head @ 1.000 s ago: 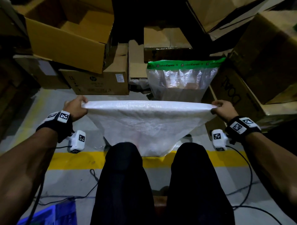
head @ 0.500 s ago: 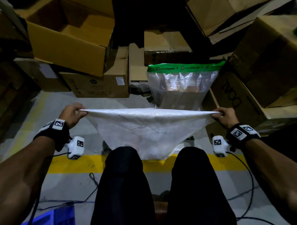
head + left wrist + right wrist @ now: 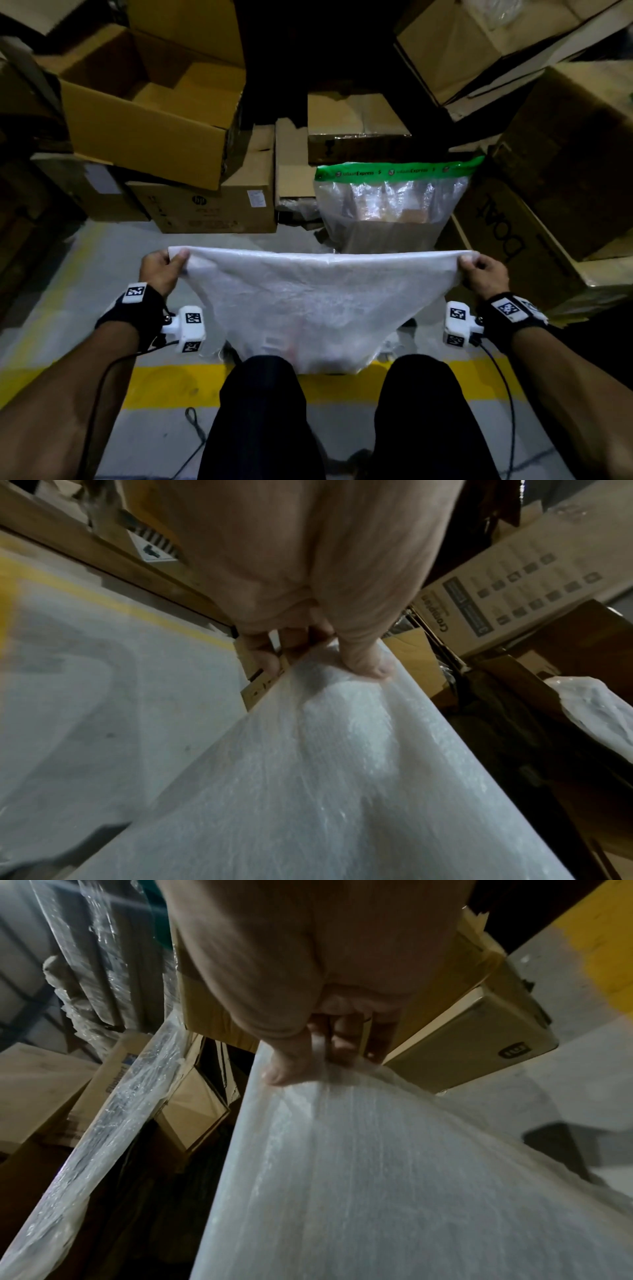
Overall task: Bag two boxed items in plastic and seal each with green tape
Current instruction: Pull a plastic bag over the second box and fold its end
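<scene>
A white plastic bag (image 3: 308, 301) hangs stretched between my hands above my knees, its top edge pulled into a straight line. My left hand (image 3: 161, 270) pinches the bag's left top corner (image 3: 342, 685) between thumb and curled fingers. My right hand (image 3: 483, 274) pinches the right top corner (image 3: 308, 1091) the same way. Something boxy shows faintly through the bag's lower part (image 3: 301, 346). Behind it stands another clear plastic bag (image 3: 390, 209) with a box inside, its top closed by a strip of green tape (image 3: 397, 170).
Stacked cardboard boxes (image 3: 147, 130) ring the far side, with an HP carton (image 3: 205, 209) at left and a large box (image 3: 534, 233) at right. A yellow floor line (image 3: 171, 387) runs under my legs (image 3: 260, 418). Cables (image 3: 191, 425) lie on the grey floor.
Both hands have lowered the bag's stretched top edge and drawn it closer to my knees. The grip on both corners is the same.
</scene>
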Demonstrator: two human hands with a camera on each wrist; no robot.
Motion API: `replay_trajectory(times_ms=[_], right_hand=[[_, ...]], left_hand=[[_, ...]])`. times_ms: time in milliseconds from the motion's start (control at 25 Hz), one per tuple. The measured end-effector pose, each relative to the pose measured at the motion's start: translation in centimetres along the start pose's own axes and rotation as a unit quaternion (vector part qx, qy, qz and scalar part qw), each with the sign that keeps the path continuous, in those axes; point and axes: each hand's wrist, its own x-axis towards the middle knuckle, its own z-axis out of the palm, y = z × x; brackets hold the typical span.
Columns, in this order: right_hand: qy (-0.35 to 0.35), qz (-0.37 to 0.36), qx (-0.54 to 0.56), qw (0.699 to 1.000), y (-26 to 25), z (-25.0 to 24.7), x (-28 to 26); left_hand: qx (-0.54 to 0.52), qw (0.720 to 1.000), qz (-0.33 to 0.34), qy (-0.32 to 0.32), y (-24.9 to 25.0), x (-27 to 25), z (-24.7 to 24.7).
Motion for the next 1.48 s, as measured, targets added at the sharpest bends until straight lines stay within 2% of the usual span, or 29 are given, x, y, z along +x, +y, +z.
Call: replay_trajectory(times_ms=[160, 440, 520, 720, 920, 1120, 1200, 1320, 1480], right_hand=[[0.05, -0.019, -0.01, 0.999, -1.6, 1.0, 2.6], [0.067, -0.024, -0.031, 0.997, -2.7, 1.6, 5.4], [0.057, -0.032, -0.054, 0.996, -2.6, 1.4, 5.8], [0.018, 0.003, -0.129, 0.992, -0.5, 1.2, 5.2], [-0.004, 0.02, -0.178, 0.984, -0.5, 0.6, 4.5], [0.018, 0.024, -0.221, 0.975, -0.1, 0.4, 3.5], [0.012, 0.016, -0.25, 0.968, -0.2, 0.6, 3.2], [-0.04, 0.008, -0.277, 0.96, -0.1, 0.6, 2.7], [-0.143, -0.006, -0.202, 0.969, -0.8, 0.3, 1.1]], left_hand=[[0.067, 0.997, 0.013, 0.044, 1.9, 2.5, 1.0], [0.111, 0.99, -0.003, 0.09, 4.7, 3.5, 2.4], [0.113, 0.99, -0.006, 0.088, 4.4, 4.2, 2.5], [0.162, 0.984, -0.06, 0.048, 1.9, 4.1, 3.7], [0.177, 0.981, -0.065, 0.046, 2.2, 3.7, 3.7], [0.19, 0.975, -0.098, 0.056, 2.4, 2.5, 4.5], [0.231, 0.968, -0.089, 0.043, 2.1, 2.6, 4.9], [0.314, 0.947, -0.069, -0.005, 1.0, 3.2, 4.7], [0.371, 0.923, -0.019, -0.099, 0.2, 3.6, 3.9]])
